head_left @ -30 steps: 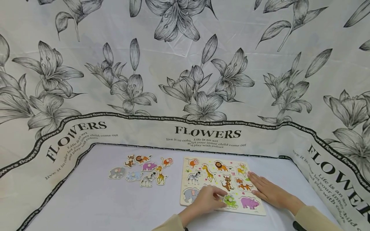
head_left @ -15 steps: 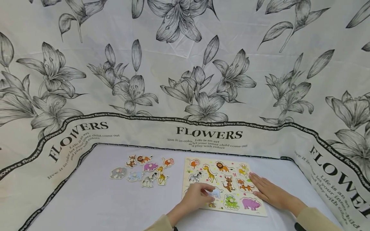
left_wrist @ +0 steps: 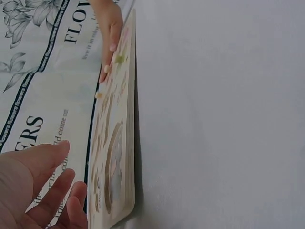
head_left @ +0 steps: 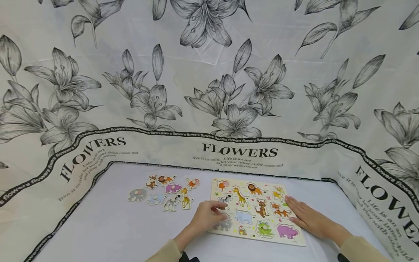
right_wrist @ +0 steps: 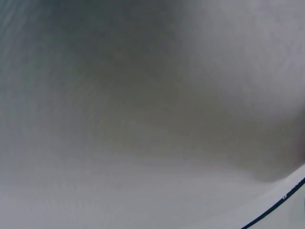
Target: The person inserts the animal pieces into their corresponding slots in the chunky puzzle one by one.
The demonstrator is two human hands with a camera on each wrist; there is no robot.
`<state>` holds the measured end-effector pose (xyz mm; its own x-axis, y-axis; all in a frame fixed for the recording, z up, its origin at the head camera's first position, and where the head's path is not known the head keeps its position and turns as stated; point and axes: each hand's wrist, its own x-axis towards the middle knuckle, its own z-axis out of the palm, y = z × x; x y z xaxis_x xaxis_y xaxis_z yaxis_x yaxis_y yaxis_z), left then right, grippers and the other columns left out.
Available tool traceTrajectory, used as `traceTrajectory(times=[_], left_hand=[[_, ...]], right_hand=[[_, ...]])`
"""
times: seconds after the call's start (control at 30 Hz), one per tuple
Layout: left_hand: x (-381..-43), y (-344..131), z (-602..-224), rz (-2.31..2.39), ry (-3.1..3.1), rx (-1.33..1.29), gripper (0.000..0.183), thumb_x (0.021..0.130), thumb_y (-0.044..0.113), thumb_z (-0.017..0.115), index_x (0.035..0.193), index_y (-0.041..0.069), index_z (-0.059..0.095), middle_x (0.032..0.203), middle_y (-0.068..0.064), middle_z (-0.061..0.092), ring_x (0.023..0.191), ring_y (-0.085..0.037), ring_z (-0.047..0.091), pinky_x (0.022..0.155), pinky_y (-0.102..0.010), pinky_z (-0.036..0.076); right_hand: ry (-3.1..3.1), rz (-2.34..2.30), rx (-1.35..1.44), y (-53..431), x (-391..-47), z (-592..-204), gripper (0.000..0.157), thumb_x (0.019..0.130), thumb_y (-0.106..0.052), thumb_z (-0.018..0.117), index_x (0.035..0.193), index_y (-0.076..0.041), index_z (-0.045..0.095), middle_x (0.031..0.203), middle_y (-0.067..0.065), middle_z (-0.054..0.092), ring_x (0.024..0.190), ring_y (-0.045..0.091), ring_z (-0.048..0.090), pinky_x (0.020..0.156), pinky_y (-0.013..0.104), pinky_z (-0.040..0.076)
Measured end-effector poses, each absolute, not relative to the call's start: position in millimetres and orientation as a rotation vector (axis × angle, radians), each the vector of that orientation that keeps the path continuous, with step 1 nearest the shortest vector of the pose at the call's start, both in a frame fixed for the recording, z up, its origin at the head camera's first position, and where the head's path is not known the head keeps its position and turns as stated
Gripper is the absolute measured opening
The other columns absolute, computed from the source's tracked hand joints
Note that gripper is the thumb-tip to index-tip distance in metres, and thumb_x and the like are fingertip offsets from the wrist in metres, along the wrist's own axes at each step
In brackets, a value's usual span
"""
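A wooden animal puzzle board (head_left: 248, 238) lies on the white cloth, printed with a lion, giraffe, zebra, elephants and other animals. My left hand (head_left: 207, 215) hovers over its left edge, partly covering the zebra and grey elephant pictures. In the left wrist view that hand (left_wrist: 40, 183) has loosely bent, spread fingers with nothing between them. A green frog piece (head_left: 264, 229) with a small knob sits in the board's front row. Along the right edge rests my right hand (head_left: 315, 221), fingers straight and flat. The right wrist view is blurred and shows mostly cloth.
Left of the board lies a loose group of knobbed animal pieces, among them a grey elephant (head_left: 136, 195), a purple hippo (head_left: 173, 188), a zebra (head_left: 172, 203) and a giraffe (head_left: 186, 199). A flower-printed curtain (head_left: 239, 151) borders the table at the back and sides.
My left hand has moved away from the frog piece, leftward across the board to its left edge, uncovering the frog and the blue elephant picture. The right hand stays on the right edge.
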<state>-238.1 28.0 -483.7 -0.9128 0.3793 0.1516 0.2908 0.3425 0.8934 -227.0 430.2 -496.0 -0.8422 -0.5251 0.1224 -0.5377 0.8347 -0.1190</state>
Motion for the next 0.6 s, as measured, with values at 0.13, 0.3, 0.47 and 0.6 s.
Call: traceTrajectory(times=[0.13, 0.3, 0.47, 0.6], left_hand=[[-241.3, 14.2, -483.4, 1.615, 2.55, 0.598, 0.032, 0.08, 0.009, 0.075, 0.111, 0.006, 0.07, 0.106, -0.009, 0.072, 0.078, -0.004, 0.058, 0.064, -0.018, 0.047], [-245.8, -4.3, -482.9, 1.601, 2.61, 0.568, 0.033, 0.079, 0.009, 0.077, 0.111, 0.004, 0.07, 0.103, -0.01, 0.072, 0.078, -0.007, 0.06, 0.065, -0.018, 0.048], [-251.6, -22.5, -483.0, 1.615, 2.625, 0.528, 0.033, 0.079, 0.009, 0.076, 0.111, 0.003, 0.069, 0.103, -0.011, 0.071, 0.078, -0.009, 0.06, 0.064, -0.018, 0.048], [-256.3, -38.8, -484.4, 1.611, 2.648, 0.518, 0.033, 0.08, 0.009, 0.075, 0.112, 0.002, 0.069, 0.104, -0.012, 0.071, 0.078, -0.01, 0.061, 0.063, -0.018, 0.048]], right_hand=[[-2.877, 0.192, 0.878, 432.0, -228.3, -498.0, 0.059, 0.101, -0.033, 0.046, 0.147, 0.001, 0.032, 0.149, 0.025, 0.036, 0.136, -0.019, -0.015, 0.105, 0.0, -0.011], [-2.86, 0.147, 0.886, 434.4, -230.4, -501.3, 0.059, 0.101, -0.033, 0.045, 0.148, 0.0, 0.03, 0.149, 0.024, 0.037, 0.137, -0.018, -0.014, 0.105, 0.001, -0.012], [-2.887, 0.165, 0.877, 434.3, -230.0, -500.3, 0.059, 0.102, -0.034, 0.044, 0.147, 0.001, 0.031, 0.149, 0.026, 0.036, 0.136, -0.019, -0.015, 0.104, 0.0, -0.012], [-2.87, 0.159, 0.895, 433.7, -228.5, -498.0, 0.058, 0.101, -0.032, 0.045, 0.147, 0.003, 0.032, 0.148, 0.027, 0.037, 0.136, -0.019, -0.015, 0.105, 0.001, -0.011]])
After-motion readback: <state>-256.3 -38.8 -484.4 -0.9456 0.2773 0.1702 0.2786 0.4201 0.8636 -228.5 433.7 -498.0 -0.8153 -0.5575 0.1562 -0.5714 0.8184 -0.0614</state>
